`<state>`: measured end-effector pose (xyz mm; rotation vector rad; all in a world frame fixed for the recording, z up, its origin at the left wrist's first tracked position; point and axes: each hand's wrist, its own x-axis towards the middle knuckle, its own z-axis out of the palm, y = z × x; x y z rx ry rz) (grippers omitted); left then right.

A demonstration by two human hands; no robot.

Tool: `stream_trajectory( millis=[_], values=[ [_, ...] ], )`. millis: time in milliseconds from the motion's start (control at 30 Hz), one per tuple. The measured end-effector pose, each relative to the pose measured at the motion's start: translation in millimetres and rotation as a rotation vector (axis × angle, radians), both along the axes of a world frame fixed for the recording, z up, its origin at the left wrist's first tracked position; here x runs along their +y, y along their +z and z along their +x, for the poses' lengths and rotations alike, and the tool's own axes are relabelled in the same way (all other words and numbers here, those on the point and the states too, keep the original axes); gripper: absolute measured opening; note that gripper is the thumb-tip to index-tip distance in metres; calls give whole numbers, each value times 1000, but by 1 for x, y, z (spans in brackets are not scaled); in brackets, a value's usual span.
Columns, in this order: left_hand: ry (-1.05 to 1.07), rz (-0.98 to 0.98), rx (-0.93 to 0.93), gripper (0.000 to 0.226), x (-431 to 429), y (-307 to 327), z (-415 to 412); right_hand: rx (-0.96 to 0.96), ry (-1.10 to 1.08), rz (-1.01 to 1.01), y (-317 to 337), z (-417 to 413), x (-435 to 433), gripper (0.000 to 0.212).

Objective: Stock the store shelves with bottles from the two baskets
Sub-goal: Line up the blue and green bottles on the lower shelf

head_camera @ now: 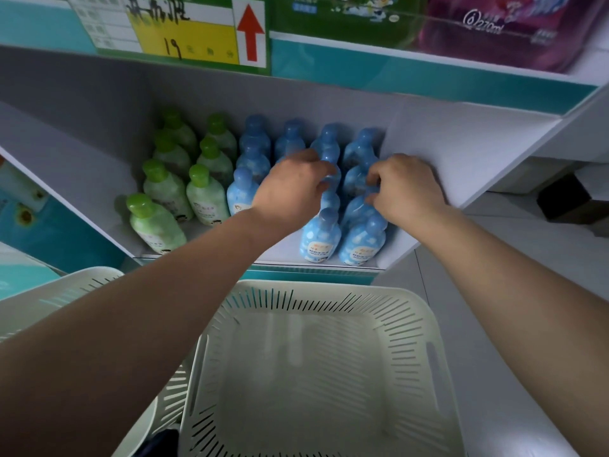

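Several blue bottles [320, 237] stand in rows on the right part of a white shelf [461, 143], with several green-capped bottles [207, 192] in rows to their left. My left hand [290, 189] reaches into the blue rows, fingers curled round a blue bottle [331, 174] in the middle. My right hand [403, 188] is beside it, fingers curled on another blue bottle [357, 179] in the rightmost row. Below the shelf sits a white slotted basket [418, 324] with nothing visible inside. A second white basket [66, 291] shows at the left, mostly behind my left arm.
A shelf above carries a yellow price card with a red arrow [250, 31] and purple packs [514, 28]. A white divider wall bounds the blue bottles on the right. Grey floor and a dark box [566, 199] lie to the right.
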<state>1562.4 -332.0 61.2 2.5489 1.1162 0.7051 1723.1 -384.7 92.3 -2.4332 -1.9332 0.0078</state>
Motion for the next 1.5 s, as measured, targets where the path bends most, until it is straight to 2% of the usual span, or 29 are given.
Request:
stream_trajectory(
  millis=[67, 200, 367, 600, 667, 800, 867, 1033, 1133, 1333, 1500],
  values=[
    [10, 53, 48, 33, 6, 0, 6, -13, -6, -46, -4, 1, 5, 24],
    [90, 2, 259, 42, 11, -5, 15, 15, -30, -78, -7, 3, 13, 23],
    [114, -41, 220, 26, 12, -13, 12, 30, -54, -45, -12, 5, 17, 21],
    [126, -22, 188, 21, 11, -18, 13, 23, -50, -22, -17, 8, 20, 23],
    [120, -28, 188, 23, 12, -18, 12, 16, -41, -18, -17, 8, 21, 24],
    [71, -41, 192, 50, 14, -17, 2, 30, -45, -20, -20, 6, 20, 26],
    [53, -22, 184, 56, 15, -13, -10, 35, -44, -22, -20, 5, 18, 26],
    [110, 38, 207, 50, 26, -5, -45, 29, 45, 90, -17, -11, 13, 31],
    [165, 38, 260, 48, 33, -6, -56, 119, 106, 123, -18, -25, 18, 31],
    [240, -69, 212, 47, 39, -13, -61, 195, 85, 91, -23, -33, 29, 19],
    [248, -82, 208, 44, 40, -16, -62, 180, 83, 99, -26, -36, 30, 18]
  ],
)
